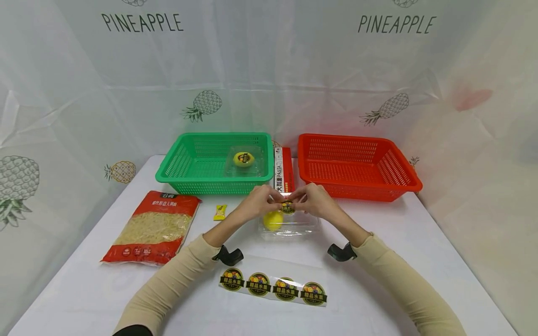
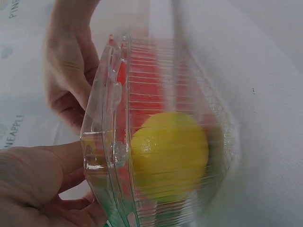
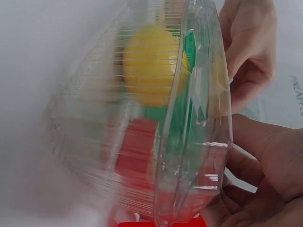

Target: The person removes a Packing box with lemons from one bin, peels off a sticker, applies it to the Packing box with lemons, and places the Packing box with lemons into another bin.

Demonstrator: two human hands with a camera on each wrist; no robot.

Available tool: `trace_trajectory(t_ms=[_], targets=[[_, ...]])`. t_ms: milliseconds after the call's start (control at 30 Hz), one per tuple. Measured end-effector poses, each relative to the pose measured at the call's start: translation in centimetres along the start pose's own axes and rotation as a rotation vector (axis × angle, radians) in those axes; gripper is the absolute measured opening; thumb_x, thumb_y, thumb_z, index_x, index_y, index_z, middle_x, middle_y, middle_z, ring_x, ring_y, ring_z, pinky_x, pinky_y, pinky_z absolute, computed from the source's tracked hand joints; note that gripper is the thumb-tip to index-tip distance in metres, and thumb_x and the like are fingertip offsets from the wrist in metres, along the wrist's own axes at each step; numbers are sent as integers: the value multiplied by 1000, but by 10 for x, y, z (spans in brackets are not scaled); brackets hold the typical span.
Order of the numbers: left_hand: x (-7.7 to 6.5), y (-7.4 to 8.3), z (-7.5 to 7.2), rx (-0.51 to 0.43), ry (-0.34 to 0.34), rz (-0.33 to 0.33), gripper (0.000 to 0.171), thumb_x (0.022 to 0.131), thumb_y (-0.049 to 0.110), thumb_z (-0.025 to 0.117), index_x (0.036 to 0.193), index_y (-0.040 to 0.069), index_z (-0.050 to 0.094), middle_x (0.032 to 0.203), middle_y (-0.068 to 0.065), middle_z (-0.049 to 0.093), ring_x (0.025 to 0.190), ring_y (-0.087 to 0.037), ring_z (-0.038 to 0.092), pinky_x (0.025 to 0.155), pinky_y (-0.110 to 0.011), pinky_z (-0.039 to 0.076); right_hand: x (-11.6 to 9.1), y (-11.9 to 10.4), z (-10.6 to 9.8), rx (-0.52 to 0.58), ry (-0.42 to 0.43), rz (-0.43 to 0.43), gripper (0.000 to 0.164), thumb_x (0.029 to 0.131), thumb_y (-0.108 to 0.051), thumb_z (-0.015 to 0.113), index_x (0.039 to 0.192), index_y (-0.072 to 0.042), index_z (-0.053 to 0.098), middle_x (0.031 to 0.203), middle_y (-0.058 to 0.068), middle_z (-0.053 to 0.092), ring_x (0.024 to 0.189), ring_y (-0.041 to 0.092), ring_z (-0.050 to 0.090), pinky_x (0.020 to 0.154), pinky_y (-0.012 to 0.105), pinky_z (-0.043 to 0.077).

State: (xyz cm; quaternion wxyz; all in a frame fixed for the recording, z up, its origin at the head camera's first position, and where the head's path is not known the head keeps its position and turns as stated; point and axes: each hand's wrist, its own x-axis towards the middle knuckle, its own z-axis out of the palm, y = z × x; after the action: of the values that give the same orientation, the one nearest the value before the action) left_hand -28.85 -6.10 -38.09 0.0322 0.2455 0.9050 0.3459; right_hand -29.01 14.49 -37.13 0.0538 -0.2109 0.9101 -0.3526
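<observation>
A clear plastic clamshell box (image 1: 294,228) stands closed on the white table with a yellow fruit (image 1: 273,220), probably a lemon, at its left side. On top of its lid, my left hand (image 1: 265,204) pinches the left edge of a round black-and-gold sticker (image 1: 287,206). The sticker's right edge is between the thumb and finger of my right hand (image 1: 316,202). In the left wrist view the yellow fruit (image 2: 170,156) shows through the ribbed wall; the fingertips are partly hidden behind the lid. Whether the sticker touches the lid all over, I cannot tell.
A sheet with several stickers (image 1: 273,261) lies in front. Behind are a green basket (image 1: 214,188) holding a stickered box (image 1: 233,170), a red basket (image 1: 357,190) and a pasta box (image 1: 287,170). At left lie a pasta bag (image 1: 155,226) and a small yellow packet (image 1: 220,212).
</observation>
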Motion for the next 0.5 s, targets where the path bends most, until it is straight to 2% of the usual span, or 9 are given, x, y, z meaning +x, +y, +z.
trace_trajectory(t_ms=[233,367,500], targets=[[0,-2,0,-16,12,27,15,87,10,72,101,7,76,91,-5,73,77,-14,67,64,-20,52,2,8,-7,-19,-21,-13,18,83,-17,79,97,-7,75,74,7,66,59,16,59,53,23,54],[0,-2,1,-5,33,38,12,87,9,72,98,7,76,86,-3,73,73,-12,65,63,-20,51,3,12,-9,-3,-44,-10,13,84,-16,77,91,-5,74,70,7,66,53,14,57,52,24,53],[3,-1,3,29,63,27,8,87,11,72,95,8,76,81,-3,72,71,-13,64,63,-22,50,6,12,-8,-3,-42,-4,15,85,-20,78,84,-5,72,66,7,65,50,14,58,50,24,53]])
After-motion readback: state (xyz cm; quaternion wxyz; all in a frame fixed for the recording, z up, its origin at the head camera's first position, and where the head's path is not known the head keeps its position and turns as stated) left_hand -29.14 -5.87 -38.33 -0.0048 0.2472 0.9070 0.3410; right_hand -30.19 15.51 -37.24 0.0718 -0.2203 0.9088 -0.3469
